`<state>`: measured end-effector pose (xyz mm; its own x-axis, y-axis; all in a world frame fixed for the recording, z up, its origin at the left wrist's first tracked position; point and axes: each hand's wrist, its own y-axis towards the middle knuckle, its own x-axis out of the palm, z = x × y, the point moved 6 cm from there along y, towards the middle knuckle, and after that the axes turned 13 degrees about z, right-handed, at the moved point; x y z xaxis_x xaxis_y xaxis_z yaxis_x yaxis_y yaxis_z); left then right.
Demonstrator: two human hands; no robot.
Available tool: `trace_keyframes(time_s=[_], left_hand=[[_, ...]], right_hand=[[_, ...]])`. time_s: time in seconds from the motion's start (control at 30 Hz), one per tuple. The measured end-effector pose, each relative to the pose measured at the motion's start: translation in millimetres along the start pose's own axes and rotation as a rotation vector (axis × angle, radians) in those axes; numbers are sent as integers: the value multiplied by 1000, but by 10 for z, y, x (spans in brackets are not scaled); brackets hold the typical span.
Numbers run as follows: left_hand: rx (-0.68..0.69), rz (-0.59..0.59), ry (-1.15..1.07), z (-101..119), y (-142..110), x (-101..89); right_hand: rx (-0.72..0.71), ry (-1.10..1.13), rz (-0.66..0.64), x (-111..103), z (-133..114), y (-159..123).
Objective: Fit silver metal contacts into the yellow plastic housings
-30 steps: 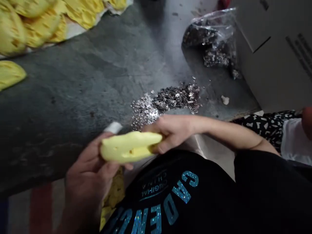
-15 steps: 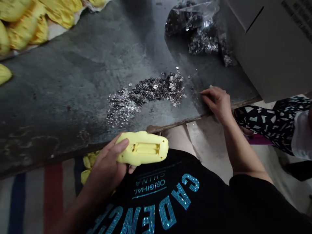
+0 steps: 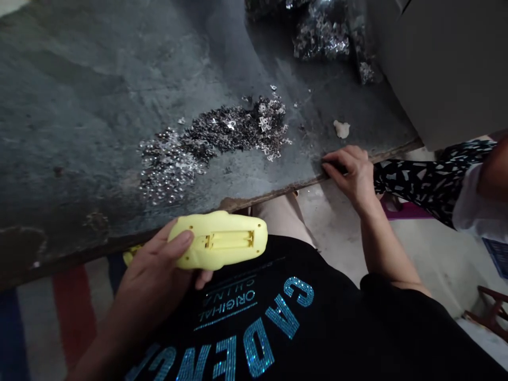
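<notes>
Clock set on the yellow shell. Yellow shell (image 3: pixel 222 254) is low, just left of view centre, near the table (image 3: pixel 91 95) edge, recessed slot (image 3: pixel 232 239) side up. Left hand (image 3: pixel 156 270) has it by the 9 o'clock end: firm hold, thumb flat on top, fingers underneath. Right hand (image 3: pixel 354 177) at 2 o'clock, at the table edge; thumb and fingertips narrow, nearly meeting; can't tell if anything's pinched. White scrap (image 3: pixel 341 129) lies just off that hand, at its 12. Metal piece pile (image 3: pixel 226 129) on the table, 11 to 1. Bag with more metal bits (image 3: pixel 323 37) at 1. Grey box (image 3: pixel 440 74) at 2. Patterned garment (image 3: pixel 416 177) on another person, between 2 and 3. Striped sheet (image 3: pixel 73 307) at 8.
</notes>
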<state>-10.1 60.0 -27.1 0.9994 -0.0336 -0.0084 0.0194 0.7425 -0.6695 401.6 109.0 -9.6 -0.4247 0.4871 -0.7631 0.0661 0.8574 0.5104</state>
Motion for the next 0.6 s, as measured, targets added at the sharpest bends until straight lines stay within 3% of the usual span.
trace_keyframes(time_s=[0.1,0.2,0.3,0.4,0.47,0.53,0.6], left_hand=[[27,45,54,22,-33,71],[-4,111,-46,3,-66,140],[-6,96,-175,21,-79,240],[47,28,-258,66,-94,301],[73,8,-281,63,-112,284],[83,13,-296,32,-123,232],[84,19,-310,-8,-117,177]], right_hand=[[-84,-116,43,51,-25,-41],[-175,-124,84,58,-183,-47],[-299,-45,61,214,-599,17],[-398,-1,-44,524,-1108,93],[-414,38,-120,688,-1307,119],[-374,85,-141,728,-1293,144],[-265,103,-73,642,-1080,199]])
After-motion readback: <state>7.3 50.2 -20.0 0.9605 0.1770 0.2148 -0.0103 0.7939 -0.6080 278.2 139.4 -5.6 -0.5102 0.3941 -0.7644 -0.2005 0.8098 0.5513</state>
